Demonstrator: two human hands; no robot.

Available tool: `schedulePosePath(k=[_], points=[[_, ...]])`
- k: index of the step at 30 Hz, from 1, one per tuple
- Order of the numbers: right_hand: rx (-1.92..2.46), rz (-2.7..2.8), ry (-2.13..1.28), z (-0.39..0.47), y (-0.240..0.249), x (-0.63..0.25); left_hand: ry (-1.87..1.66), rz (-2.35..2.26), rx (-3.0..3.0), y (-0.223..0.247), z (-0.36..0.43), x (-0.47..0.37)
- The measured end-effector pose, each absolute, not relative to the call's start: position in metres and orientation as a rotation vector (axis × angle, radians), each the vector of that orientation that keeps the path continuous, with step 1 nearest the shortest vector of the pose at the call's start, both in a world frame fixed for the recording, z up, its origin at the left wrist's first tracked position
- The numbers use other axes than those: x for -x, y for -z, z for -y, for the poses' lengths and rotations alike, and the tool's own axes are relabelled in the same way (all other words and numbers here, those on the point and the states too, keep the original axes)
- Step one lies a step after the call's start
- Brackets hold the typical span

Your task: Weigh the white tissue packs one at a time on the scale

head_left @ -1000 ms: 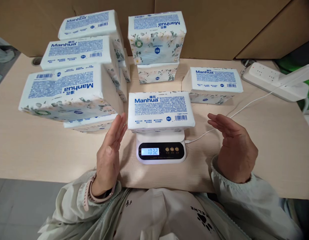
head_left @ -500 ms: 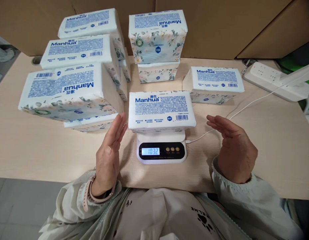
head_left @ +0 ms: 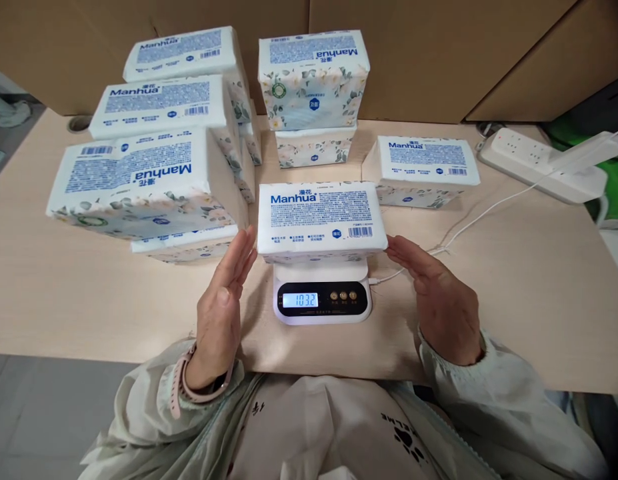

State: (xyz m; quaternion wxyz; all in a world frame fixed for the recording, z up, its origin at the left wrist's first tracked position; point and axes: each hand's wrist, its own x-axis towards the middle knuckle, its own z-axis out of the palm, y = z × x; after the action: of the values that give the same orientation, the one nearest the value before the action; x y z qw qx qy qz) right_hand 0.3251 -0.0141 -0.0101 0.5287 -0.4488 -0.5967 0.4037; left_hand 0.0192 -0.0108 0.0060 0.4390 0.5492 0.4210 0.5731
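A white and blue tissue pack (head_left: 321, 217) lies on a white digital scale (head_left: 323, 313), whose lit display reads 103.2. My left hand (head_left: 221, 313) is beside the pack's left end, fingers stretched out and holding nothing. At the right end, the fingertips of my right hand (head_left: 441, 300) are at or very near the pack's lower corner; its fingers are extended and it holds nothing. The pack covers most of the scale's plate.
Stacked tissue packs (head_left: 133, 180) stand at the left. Two more packs (head_left: 313, 87) are stacked behind the scale, and a single pack (head_left: 423, 167) lies behind right. A power strip (head_left: 539, 163) and white cable (head_left: 481, 223) are at the right. Cardboard (head_left: 389, 60) stands behind.
My right hand has moved left, from clear of the pack to its right end. My left hand has hardly moved. The view has shifted slightly.
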Motion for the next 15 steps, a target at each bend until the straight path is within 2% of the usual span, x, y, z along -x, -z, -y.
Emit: schedulePosePath(k=[9, 15], points=[[1.047, 1.371, -1.0, 0.007, 0.019, -0.318, -1.442, -1.052, -1.313, -0.001, 0.007, -0.017], [1.029, 1.528, -1.021, -0.013, 0.012, -0.302, -1.222, -1.0, -1.336, -0.024, -0.006, -0.031]])
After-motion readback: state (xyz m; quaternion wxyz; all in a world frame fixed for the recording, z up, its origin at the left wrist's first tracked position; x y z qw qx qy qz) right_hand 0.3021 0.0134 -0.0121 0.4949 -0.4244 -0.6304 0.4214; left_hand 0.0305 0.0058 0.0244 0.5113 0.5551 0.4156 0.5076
